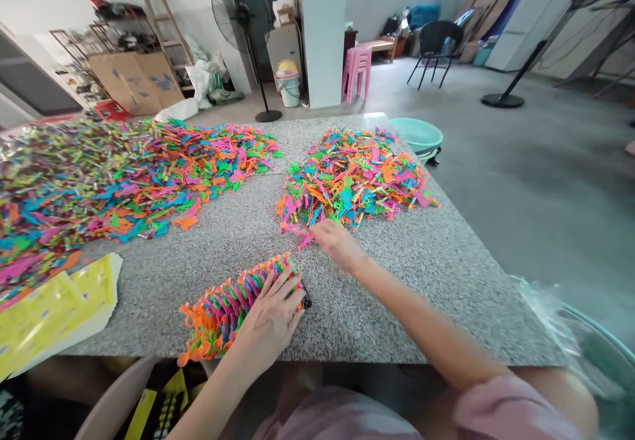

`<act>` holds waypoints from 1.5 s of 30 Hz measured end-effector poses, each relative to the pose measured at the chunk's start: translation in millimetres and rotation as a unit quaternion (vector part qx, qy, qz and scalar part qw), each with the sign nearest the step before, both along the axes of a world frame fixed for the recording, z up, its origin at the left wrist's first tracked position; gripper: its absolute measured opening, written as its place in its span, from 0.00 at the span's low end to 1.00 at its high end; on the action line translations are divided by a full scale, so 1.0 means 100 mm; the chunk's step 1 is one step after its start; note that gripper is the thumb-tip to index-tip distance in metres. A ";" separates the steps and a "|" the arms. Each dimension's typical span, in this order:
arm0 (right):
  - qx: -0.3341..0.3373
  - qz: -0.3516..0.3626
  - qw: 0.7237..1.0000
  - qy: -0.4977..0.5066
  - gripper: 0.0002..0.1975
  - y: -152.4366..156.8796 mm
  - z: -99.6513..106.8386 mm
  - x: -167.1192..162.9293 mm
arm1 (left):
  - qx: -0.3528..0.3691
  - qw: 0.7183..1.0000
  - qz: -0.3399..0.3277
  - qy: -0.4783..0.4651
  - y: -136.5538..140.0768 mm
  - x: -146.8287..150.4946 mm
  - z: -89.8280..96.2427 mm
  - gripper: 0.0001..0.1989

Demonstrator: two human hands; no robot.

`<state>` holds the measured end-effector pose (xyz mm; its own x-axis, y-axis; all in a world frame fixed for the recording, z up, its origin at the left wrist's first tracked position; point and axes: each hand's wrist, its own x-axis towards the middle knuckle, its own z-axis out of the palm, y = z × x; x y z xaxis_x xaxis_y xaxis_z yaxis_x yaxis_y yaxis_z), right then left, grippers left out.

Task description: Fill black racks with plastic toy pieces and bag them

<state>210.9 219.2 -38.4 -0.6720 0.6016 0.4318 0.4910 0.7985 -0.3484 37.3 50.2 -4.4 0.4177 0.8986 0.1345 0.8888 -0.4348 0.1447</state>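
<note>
Across the speckled stone tabletop (pixel 417 294), a packed row of gun-shaped plastic toys (pixel 233 298) lies near the front edge, under the left hand (pixel 275 311). That hand rests on the row's right end, fingers extended and slightly apart. The right hand (pixel 340 245) reaches to the near edge of a small mixed pile (pixel 357 185), its fingertips together by a pink toy (pixel 306 238); motion blur hides whether they pinch anything. A larger heap (pixel 198 175) spreads to the left, behind yellow printed sheets (pixel 64 314).

The step in hand looks like picking from the pile while the row is steadied. The next move seems to call for a clean fingertip grip on one toy, without dragging tangled neighbours, and light, even pressure from the left.
</note>
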 end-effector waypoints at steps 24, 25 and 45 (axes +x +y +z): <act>-0.530 -0.094 0.834 0.121 0.09 -0.86 -0.32 0.93 | -0.036 0.999 -0.027 -0.004 -0.05 -0.10 0.07 0.11; -0.561 -0.050 0.805 0.185 0.12 -0.94 -0.34 0.79 | -0.037 0.999 -0.024 -0.004 -0.06 -0.10 0.08 0.11; -0.609 -0.188 0.642 0.427 0.22 -1.31 -0.58 0.06 | -0.036 0.999 -0.001 0.012 -0.08 -0.05 0.09 0.12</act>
